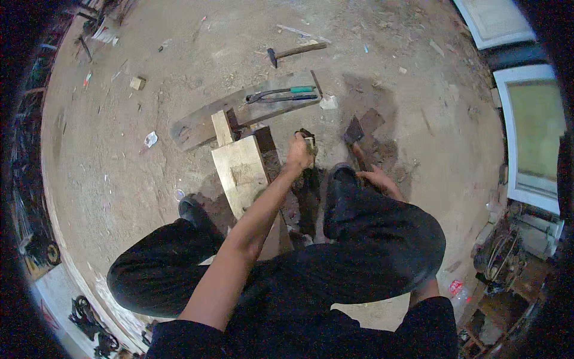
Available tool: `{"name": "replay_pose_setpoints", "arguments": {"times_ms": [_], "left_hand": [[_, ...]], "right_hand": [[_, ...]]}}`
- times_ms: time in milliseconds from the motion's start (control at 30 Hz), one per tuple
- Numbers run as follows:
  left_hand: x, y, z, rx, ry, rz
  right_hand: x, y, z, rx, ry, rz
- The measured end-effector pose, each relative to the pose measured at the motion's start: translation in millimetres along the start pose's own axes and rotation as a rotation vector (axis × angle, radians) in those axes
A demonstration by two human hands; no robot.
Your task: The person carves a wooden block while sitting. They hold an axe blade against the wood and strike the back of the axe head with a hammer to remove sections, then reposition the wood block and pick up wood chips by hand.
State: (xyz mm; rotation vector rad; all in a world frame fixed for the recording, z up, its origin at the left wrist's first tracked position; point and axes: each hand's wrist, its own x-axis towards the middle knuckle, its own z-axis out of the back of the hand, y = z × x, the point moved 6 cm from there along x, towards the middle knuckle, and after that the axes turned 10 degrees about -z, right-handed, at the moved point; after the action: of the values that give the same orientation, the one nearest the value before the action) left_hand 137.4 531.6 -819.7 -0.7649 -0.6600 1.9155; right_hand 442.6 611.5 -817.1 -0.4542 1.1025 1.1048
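My left hand (301,151) is closed round a small dark piece with a pale edge, beside a wooden block; what the piece is I cannot make out. The pale block (239,170) lies between my legs, with a short wooden batten (222,128) at its far end. To the right, my right hand (381,179) grips the wooden handle of a hatchet (354,130), its dark blade pointing away from me near the ground. My right knee and shoe partly hide that hand and the handle's lower end.
Beyond the block lies a grey plank (203,122) with green-handled pincers (281,94) on it. Farther off rests a hammer (296,52). A small wood offcut (137,83) is on the dusty floor. White-framed panels (532,131) stand at the right; a plastic bottle (459,291) lies lower right.
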Motion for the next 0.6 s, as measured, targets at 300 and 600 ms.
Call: {"name": "replay_pose_setpoints", "arguments": {"times_ms": [300,600], "left_hand": [[-56,-9,49,-0.341,-0.002,-0.097],[-93,-22,250,-1.004,-0.556,-0.102]], "right_hand": [[40,22,-47,-0.510,0.295,0.634],[29,24,-26,-0.282,0.281,0.180]]}}
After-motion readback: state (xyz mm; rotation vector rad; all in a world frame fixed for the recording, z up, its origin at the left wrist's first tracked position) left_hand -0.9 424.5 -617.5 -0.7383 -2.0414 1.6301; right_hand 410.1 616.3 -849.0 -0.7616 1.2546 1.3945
